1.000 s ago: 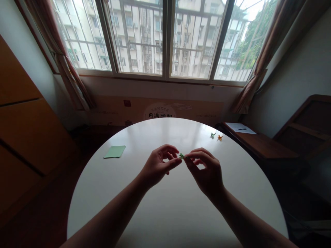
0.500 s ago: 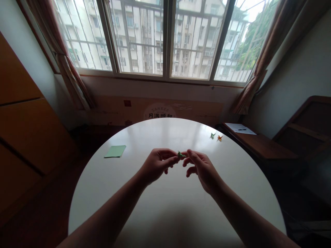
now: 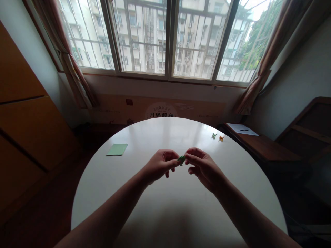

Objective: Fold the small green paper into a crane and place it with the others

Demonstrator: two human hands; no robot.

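Note:
Above the middle of the round white table (image 3: 134, 193), my left hand (image 3: 159, 167) and my right hand (image 3: 204, 168) meet fingertip to fingertip. Between them sits a tiny folded piece of green paper (image 3: 181, 159). Both hands pinch it, the left from the left side and the right from the right side. The other fingers of each hand curl inward. Most of the paper is hidden by the fingertips.
A stack of green paper squares (image 3: 117, 149) lies at the table's left. Two small folded figures, one green (image 3: 213, 135) and one orange (image 3: 221, 138), stand at the far right edge. A dark side table (image 3: 261, 144) with a sheet and pen is beyond.
My hands have dropped a little toward me and drawn closer, and the right fingers have closed back onto the green paper. The view has shifted slightly.

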